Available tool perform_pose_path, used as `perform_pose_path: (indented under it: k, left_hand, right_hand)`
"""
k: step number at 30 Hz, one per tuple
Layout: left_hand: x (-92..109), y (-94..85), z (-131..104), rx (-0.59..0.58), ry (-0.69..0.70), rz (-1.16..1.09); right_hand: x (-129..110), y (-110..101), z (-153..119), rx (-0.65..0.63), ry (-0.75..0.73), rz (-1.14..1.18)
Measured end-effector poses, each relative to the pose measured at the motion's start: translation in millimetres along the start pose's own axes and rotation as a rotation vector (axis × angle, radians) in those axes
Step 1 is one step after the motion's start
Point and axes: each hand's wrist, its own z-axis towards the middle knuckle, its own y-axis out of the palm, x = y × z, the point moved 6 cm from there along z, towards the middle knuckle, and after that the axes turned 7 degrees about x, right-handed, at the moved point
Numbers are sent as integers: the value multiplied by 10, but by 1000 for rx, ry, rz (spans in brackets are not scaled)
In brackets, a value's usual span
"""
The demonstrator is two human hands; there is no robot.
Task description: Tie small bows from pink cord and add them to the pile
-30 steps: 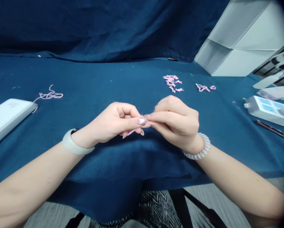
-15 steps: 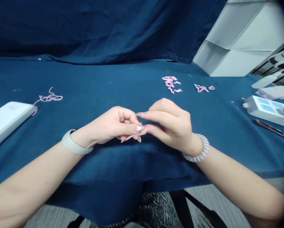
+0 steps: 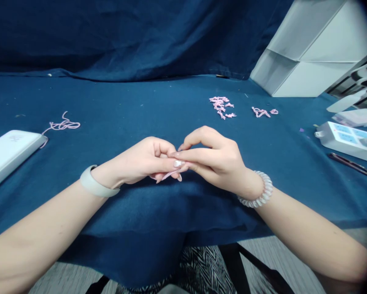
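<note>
Near the table's front edge, my left hand is closed on a piece of pink cord, part of which shows below the thumb. My right hand meets it from the right, its thumb and index finger pressed together at the left thumb tip. Whatever lies between the right fingertips is too small and hidden to make out. Behind the hands sits a group of small knotted pink cord pieces, with a smaller group to its right.
At the left, a white box-shaped device has loose pink cord beside it. On the right are a white case, a dark slim tool and a clear box. White bins stand behind.
My right hand has shifted slightly left, and its index finger has come down onto the left thumb tip. The left hand still grips the cord.
</note>
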Motion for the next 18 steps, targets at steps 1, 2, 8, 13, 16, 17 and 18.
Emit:
perform_pose_path:
  k: [1,2,8,13,16,17,18]
  left_hand:
    - [0,-3,4,10,2,-7]
    - [2,-2,6,16,7,-15]
    - [-3,-5,2,29,6,-65]
    - [-8,-10,21,-2,27,-131]
    - [7,-45,50,53,67,-252]
    - [7,-58,58,74,74,-284]
    - [5,-65,65,83,75,-301]
  right_hand:
    - [-2,-10,3,16,-8,1]
    - [-3,-19,5,34,-13,5]
    - [6,-35,12,79,17,43]
    - [54,-52,18,110,82,48]
    - [103,-81,15,162,106,10]
    - [120,-86,11,175,112,-7]
    - [137,-88,6,182,119,-21]
